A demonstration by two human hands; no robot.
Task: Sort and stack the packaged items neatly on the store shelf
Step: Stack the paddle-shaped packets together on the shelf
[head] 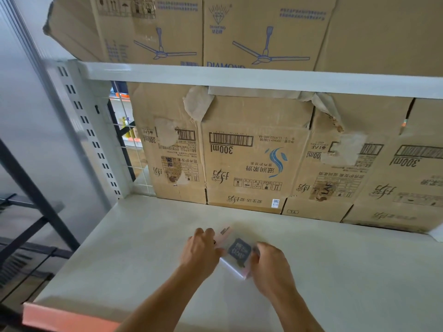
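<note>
The left hand and right hand each pinch an end of the small pink-and-clear, dark-labelled packet low over the pale shelf board; best set it flat, square to the front edge.

The small packet is blurred, its dark label unreadable; the left hand and right hand cover its ends. The fan cartons above are cut off at the top edge.
</note>
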